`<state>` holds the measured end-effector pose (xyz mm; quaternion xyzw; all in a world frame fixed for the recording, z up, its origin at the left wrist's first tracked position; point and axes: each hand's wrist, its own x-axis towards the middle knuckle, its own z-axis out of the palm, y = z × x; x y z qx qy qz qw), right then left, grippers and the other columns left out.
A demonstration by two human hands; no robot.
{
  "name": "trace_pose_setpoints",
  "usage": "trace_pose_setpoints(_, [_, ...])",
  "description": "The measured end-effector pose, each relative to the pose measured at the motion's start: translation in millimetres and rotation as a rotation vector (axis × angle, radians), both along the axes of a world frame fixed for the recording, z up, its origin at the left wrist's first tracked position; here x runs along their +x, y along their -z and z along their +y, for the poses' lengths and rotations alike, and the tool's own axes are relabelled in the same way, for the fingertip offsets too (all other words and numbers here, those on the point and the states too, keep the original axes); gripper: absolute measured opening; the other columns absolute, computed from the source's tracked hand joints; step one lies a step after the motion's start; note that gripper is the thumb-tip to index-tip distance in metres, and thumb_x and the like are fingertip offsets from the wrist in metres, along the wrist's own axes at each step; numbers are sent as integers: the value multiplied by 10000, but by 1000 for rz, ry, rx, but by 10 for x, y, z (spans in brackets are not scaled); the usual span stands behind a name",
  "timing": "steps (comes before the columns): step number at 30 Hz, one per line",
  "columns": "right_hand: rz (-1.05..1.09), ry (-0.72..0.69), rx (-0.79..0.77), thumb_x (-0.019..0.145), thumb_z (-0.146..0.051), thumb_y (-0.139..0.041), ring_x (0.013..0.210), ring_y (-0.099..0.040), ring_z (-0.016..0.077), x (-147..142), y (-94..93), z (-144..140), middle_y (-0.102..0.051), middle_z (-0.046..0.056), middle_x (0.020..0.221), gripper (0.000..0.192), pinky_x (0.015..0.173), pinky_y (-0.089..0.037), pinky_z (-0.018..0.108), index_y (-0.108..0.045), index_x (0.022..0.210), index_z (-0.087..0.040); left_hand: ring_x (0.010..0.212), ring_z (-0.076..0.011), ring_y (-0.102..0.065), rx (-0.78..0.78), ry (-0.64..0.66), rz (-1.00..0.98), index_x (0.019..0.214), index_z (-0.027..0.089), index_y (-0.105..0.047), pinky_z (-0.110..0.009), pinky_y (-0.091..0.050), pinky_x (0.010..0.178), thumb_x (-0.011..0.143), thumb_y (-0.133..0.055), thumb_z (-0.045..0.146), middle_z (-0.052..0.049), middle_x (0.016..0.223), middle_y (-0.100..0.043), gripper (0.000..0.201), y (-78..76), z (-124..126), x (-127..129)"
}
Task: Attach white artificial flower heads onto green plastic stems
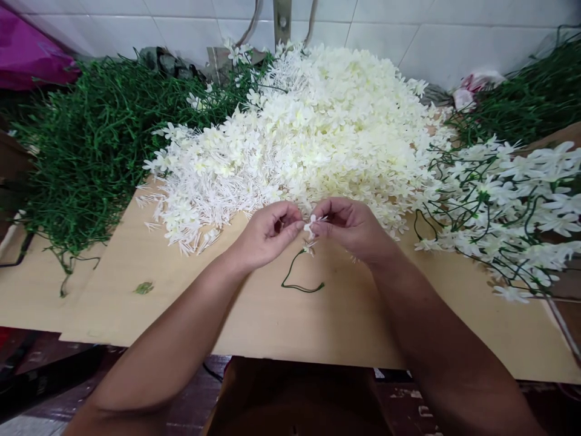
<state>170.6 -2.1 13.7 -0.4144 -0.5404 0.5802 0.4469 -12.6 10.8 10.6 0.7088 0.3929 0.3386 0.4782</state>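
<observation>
Your left hand [267,233] and right hand [349,227] meet just above the wooden board [272,315], fingertips pinched together on one small white flower [310,225], with the thin green stem [302,275] hanging below them and curling onto the board. It looks as though you are seating the blossom onto the stem's tip: the left hand seems to steady the stem while the right presents the flower, though the exact finger contact is too small to make out. Behind your hands lies the big heap of loose white flowers [318,133]; bare green stems [91,139] are piled to your left, and finished flowered sprays [508,206] lie to your right. Judging from this, the step in hand is the push-fit itself. The next move calls for lining the flower's centre up with the stem end and pressing straight, keeping a firm pinch so the wire does not bend or slip aside.
</observation>
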Motion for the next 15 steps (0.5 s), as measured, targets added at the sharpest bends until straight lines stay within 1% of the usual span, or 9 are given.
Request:
trace_pose_setpoints(1, [-23, -71, -17, 603, -369, -864, 577, -563, 102, 62, -33, 6, -609, -25, 625, 304, 543, -465, 242, -638, 689, -186, 615, -126, -466, 39, 69, 103, 731, 179, -589, -250, -329, 587, 816, -616, 336, -5, 662, -546, 181, -7, 1, -22])
trace_pose_setpoints(3, [-70, -167, -32, 620, -381, -855, 560, -559, 102, 173, -91, 11, -615, -19, 617, 299, 523, -461, 239, -642, 692, -183, 594, -122, -434, 132, 187, 302, 675, 180, -575, -252, -281, 570, 767, -683, 362, 3, 639, -526, 230, -12, -3, -58])
trace_pose_setpoints(4, [-87, -197, -32, 627, -383, -851, 564, -562, 104, 215, -114, 9, -624, -14, 626, 296, 520, -462, 238, -644, 696, -184, 598, -124, -430, 179, 221, 376, 660, 181, -569, -255, -268, 574, 736, -717, 369, 3, 643, -524, 251, -8, -6, -67])
trace_pose_setpoints(6, [-109, -253, -29, 639, -381, -843, 592, -582, 115, 261, -143, -2, -647, -2, 659, 285, 536, -477, 244, -645, 700, -185, 625, -138, -442, 253, 237, 467, 660, 184, -570, -263, -260, 593, 720, -726, 329, -9, 675, -541, 222, 12, -11, -68])
trace_pose_setpoints(8, [-115, -324, -35, 666, -375, -824, 629, -606, 128, 250, -141, -16, -669, 11, 691, 261, 567, -496, 256, -649, 707, -185, 621, -148, -440, 286, 193, 518, 659, 187, -570, -274, -246, 600, 749, -665, 236, -20, 682, -548, 139, 47, -4, -54])
trace_pose_setpoints(10, [-117, -397, -52, 691, -368, -803, 648, -620, 133, 194, -105, -27, -682, 17, 713, 239, 590, -505, 264, -653, 719, -183, 594, -152, -416, 293, 115, 546, 641, 191, -560, -283, -219, 593, 752, -609, 168, -21, 655, -532, 124, 81, 17, -46])
trace_pose_setpoints(12, [-140, -443, -55, 704, -362, -789, 644, -618, 130, 123, -44, -28, -683, 14, 713, 223, 593, -501, 261, -661, 729, -181, 586, -157, -408, 294, 44, 564, 647, 196, -565, -289, -204, 587, 746, -584, 147, -19, 641, -527, 112, 96, 41, -53])
trace_pose_setpoints(14, [-167, -434, -40, 708, -356, -783, 642, -612, 125, 76, 22, -14, -680, 6, 701, 214, 598, -494, 257, -663, 728, -180, 603, -159, -432, 309, -9, 578, 691, 199, -587, -287, -220, 587, 752, -568, 147, -19, 665, -551, 82, 77, 52, -77])
trace_pose_setpoints(15, [-172, -400, -33, 704, -353, -786, 636, -605, 120, 70, 47, -2, -672, -1, 688, 215, 598, -487, 253, -660, 723, -180, 611, -158, -444, 318, -31, 576, 715, 199, -595, -283, -235, 589, 763, -566, 157, -18, 678, -561, 70, 55, 49, -92])
